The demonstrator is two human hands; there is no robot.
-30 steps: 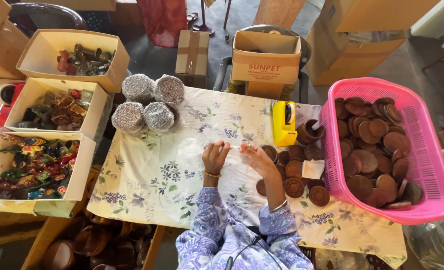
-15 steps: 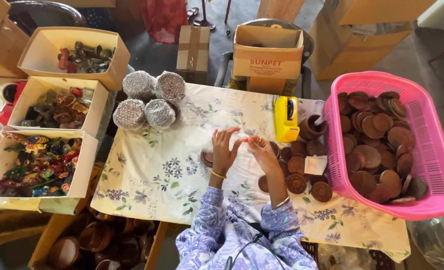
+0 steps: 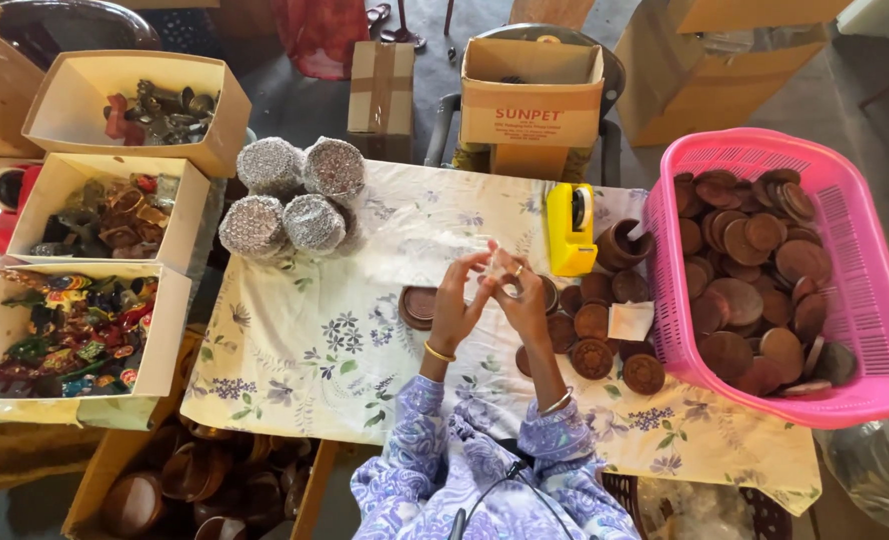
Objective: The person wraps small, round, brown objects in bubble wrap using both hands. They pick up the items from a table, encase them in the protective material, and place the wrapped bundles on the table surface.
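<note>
I hold both hands raised together over the bench (image 3: pixel 295 350), left hand (image 3: pixel 457 305) and right hand (image 3: pixel 520 295) fingers pinching a small clear piece, too small to identify, with the yellow tape dispenser (image 3: pixel 571 228) and brown clay discs (image 3: pixel 593 322) kept near for reach.

Surfaces: clay, plastic, cloth.
Matt brown clay discs (image 3: pixel 593 321); glossy pink plastic basket (image 3: pixel 865 300); smooth floral cloth (image 3: pixel 315 340); glittery foil-wrapped bundles (image 3: pixel 290 195).

My hands and sleeves from above

I wear lilac-and-white floral sleeves; a gold bangle rings my left hand (image 3: pixel 457 310), a silver one my right hand (image 3: pixel 525 300), plus a finger ring.
</note>
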